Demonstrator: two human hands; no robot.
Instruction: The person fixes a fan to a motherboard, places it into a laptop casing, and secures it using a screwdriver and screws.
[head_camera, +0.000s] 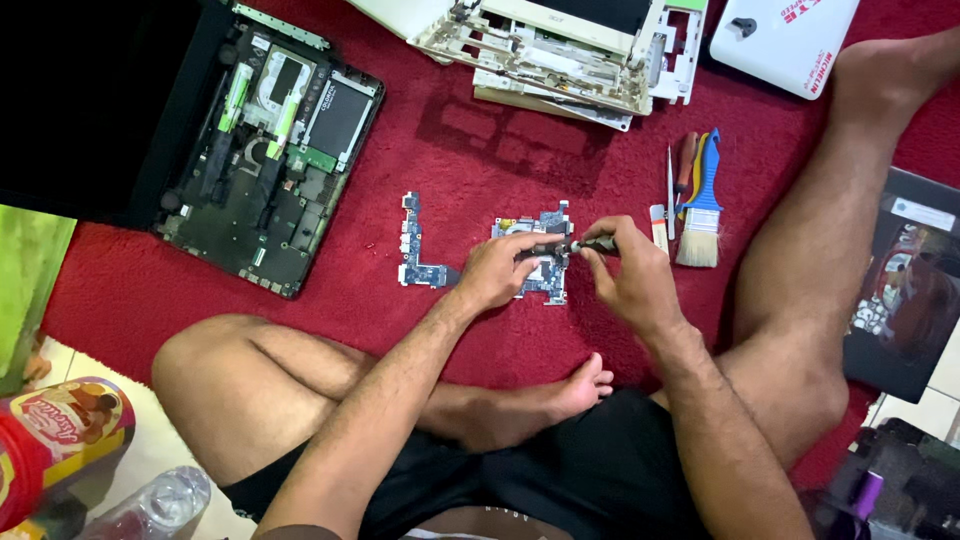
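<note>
Sitting cross-legged on a red carpet (470, 130), the person works over a small blue circuit board (540, 255) lying on the carpet in front of the knees. The left hand (495, 272) presses down on the board's left edge, its grip closed over that side. The right hand (630, 275) pinches a dark screwdriver (590, 243), fingers closed round the handle, tip at the board's right edge. Left of the board lies a narrow L-shaped board piece (415, 245); farther left sits an opened black laptop base (270, 160). Right of the board lies a blue-handled brush (702, 205), and beyond it white laptop shells (560, 50).
</note>
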